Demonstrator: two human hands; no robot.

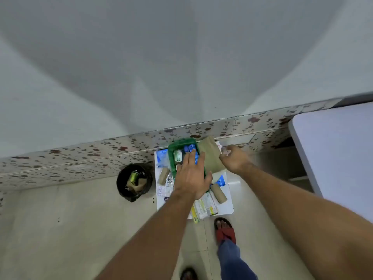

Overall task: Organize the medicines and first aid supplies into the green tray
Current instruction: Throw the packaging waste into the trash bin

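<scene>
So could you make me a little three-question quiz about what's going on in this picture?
1. True or false: the left hand is spread flat over the green tray.
2. What stands on the floor to the left of the white board?
A. a black bin
B. a red bucket
C. a chair
3. Fill in: two brown ______ rolls lie on the board, one on each side of the tray.

Key
1. True.
2. A: the black bin.
3. Bandage: one bandage roll on the left and the other roll on the right. The right hand pinches something small and pale beside the brown paper bag; I cannot tell what.
</scene>
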